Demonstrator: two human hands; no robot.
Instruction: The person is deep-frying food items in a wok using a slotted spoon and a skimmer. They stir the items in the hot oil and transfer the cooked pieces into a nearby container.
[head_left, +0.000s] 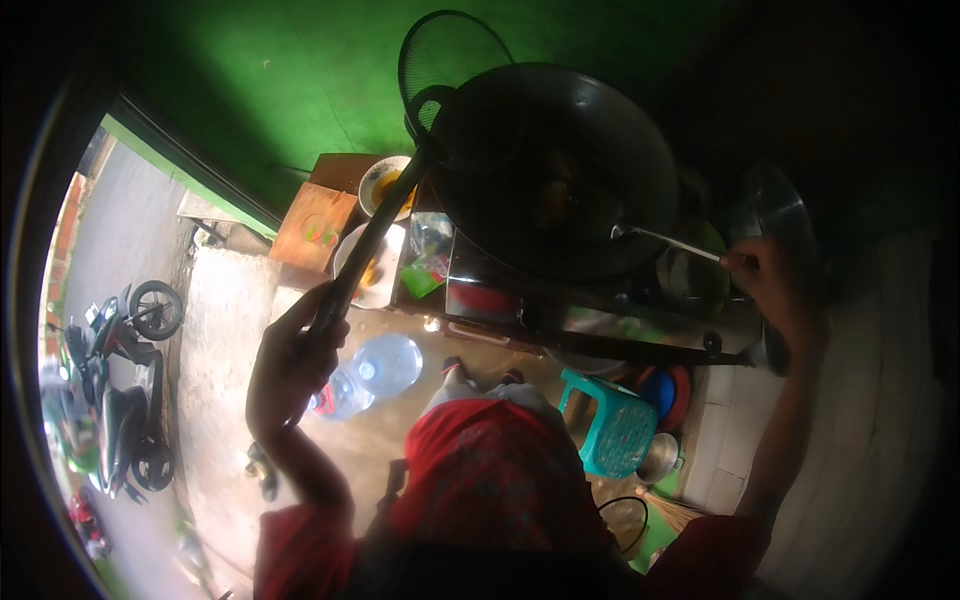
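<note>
My left hand grips a long dark handle that slants up to the left rim of a large dark wok. What the handle joins there is too dark to tell. Between the fingers of my right hand is a thin metal utensil, its far end over the right part of the wok. Some brownish food lies in the wok's shadowed bottom. The wok sits above a stove. Behind its upper left edge, a round mesh strainer leans by the green wall.
Left of the stove are a bowl of yellowish food, a white plate, a wooden board and a green packet. Water jugs and a teal stool stand on the floor. Outside, a motorbike is parked.
</note>
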